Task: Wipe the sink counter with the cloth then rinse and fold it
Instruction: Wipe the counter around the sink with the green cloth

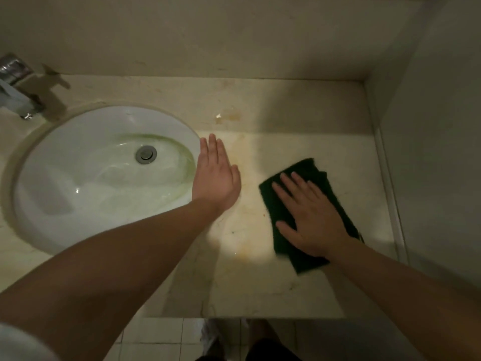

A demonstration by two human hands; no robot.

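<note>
Step in hand: the person is wiping the tabletop to the right of the sink; rinsing and folding are not yet done, by my reading.
Right hand: it is lying open and flat on the cloth, fingers spread, pressing rather than gripping; a flat palm is likely spreading the pressure so the whole cloth rubs the surface.
Left hand: it is resting open and empty, fingers together, on the tabletop just beside the sink's right rim, probably bracing the body while the other arm is reaching.
Cloth position: the dark green cloth is lying flat on the tabletop, well right of the sink and near the side wall.
Cloth direction: its long axis is running from the near edge up and slightly leftward toward the back wall, roughly in line with the right forearm.
Remaining dirt: yellowish stains are showing nearer the back wall, apart from the cloth.
Tap: it is standing at the far left, behind the sink.
</note>
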